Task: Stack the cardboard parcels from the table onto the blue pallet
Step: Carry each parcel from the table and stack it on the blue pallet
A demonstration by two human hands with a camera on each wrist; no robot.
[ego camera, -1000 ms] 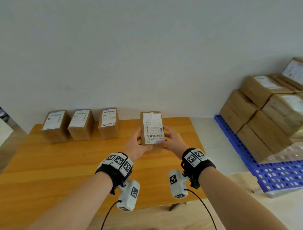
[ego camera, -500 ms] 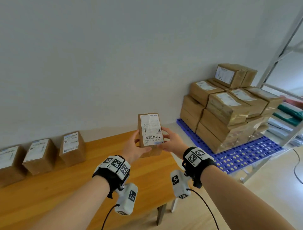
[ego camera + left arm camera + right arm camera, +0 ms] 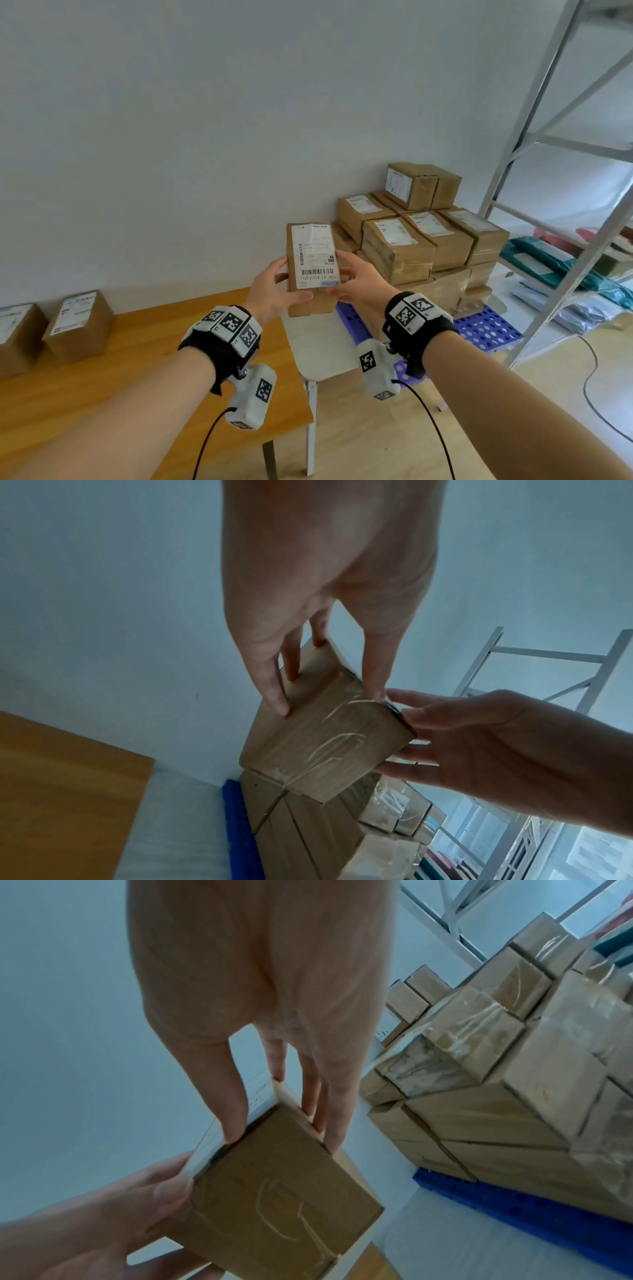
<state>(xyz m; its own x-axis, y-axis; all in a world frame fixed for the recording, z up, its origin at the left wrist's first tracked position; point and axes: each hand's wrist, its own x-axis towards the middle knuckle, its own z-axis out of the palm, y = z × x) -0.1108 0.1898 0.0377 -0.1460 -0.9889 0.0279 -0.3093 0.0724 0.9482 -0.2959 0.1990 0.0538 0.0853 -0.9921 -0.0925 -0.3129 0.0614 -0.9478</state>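
Observation:
I hold a small cardboard parcel (image 3: 311, 260) with a white barcode label in the air between both hands, past the table's right end. My left hand (image 3: 274, 291) grips its left side, thumb on the label face, fingers on the side wall (image 3: 277, 696). My right hand (image 3: 356, 281) grips the right side the same way (image 3: 236, 1123). The parcel's taped underside (image 3: 329, 745) (image 3: 284, 1185) faces the wrist cameras. Ahead to the right stands the blue pallet (image 3: 486, 329) with a stack of parcels (image 3: 411, 246), several layers high.
Two more parcels (image 3: 80, 325) stand on the wooden table (image 3: 102, 394) at the left, by the wall. A grey metal shelf frame (image 3: 561, 164) with bagged goods rises right of the pallet. A cable (image 3: 596, 394) lies on the floor.
The view has swung right and the held parcel has travelled from over the table toward the pallet stack. Both hands keep the same grip.

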